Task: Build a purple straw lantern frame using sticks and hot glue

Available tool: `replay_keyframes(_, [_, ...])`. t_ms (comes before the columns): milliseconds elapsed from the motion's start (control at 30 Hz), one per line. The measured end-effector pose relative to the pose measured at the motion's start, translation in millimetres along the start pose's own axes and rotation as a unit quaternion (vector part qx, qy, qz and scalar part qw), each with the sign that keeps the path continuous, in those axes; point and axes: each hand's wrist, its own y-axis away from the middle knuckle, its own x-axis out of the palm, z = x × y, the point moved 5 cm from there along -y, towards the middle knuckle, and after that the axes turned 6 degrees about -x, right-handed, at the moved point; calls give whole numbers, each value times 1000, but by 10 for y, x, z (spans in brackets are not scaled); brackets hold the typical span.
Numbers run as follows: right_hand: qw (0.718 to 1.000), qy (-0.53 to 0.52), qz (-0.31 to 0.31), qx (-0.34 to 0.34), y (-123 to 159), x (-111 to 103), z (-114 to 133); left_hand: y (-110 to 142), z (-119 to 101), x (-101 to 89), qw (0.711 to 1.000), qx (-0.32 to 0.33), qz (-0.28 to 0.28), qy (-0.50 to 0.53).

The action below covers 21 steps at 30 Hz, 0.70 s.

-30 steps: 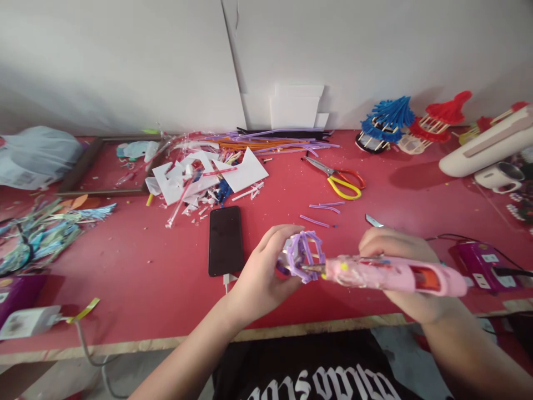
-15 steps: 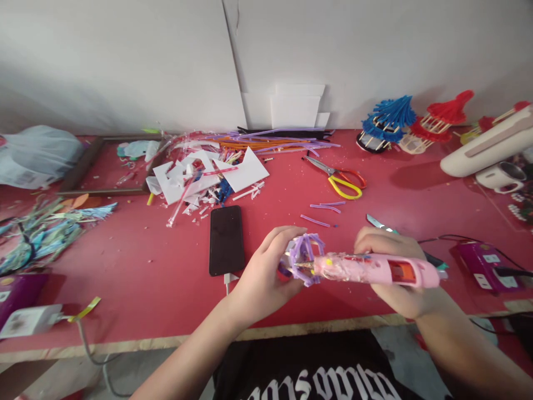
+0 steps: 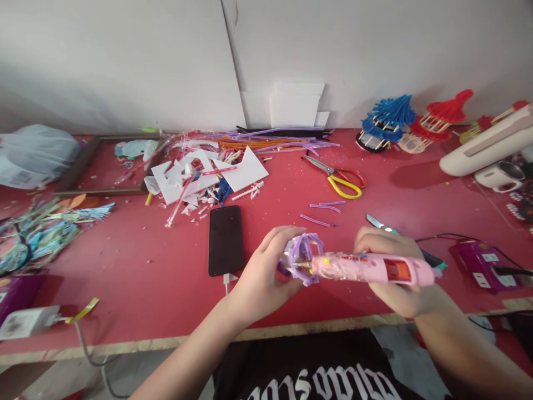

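My left hand [image 3: 266,272] is closed around a small craft piece of purple pipe cleaners [image 3: 307,244], and its fingers hide the lower part. In my right hand [image 3: 393,278] is a pink hot glue gun [image 3: 366,268], lying sideways with its nozzle pointing left. The nozzle tip reaches in among the purple strands; whether it touches them I cannot tell. Several cut purple pipe cleaner pieces [image 3: 316,220] lie on the red table just beyond my hands. A craft knife [image 3: 378,223] is partly covered by my right hand.
Scissors [image 3: 333,174] with red and yellow handles lie further back. A phone [image 3: 226,240] with a cable sits left of my hands. White scraps [image 3: 245,171] and pipe cleaners [image 3: 270,143] are piled behind. Blue [image 3: 387,122] and red [image 3: 437,119] pavilion models stand at the back right, near a mug [image 3: 499,176].
The glue gun's rear end has shifted slightly left. Both hands keep nearly the same place and grip, with the nozzle still at the purple piece.
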Motion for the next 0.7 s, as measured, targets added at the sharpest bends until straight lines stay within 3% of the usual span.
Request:
replay_keyframes(333, [999,30,-7,-20,-21,-13,29,-22,-32,-37,1000,9,-11,-2])
replay_keyframes(567, [998,7,-58,-13,43,-229,-38,-9,15,-70,999,-18,-20,31])
replay_keyframes(700, [999,-12,-34,-8,58,-216,-75,-17,-2,-74,999,-15,-21,41])
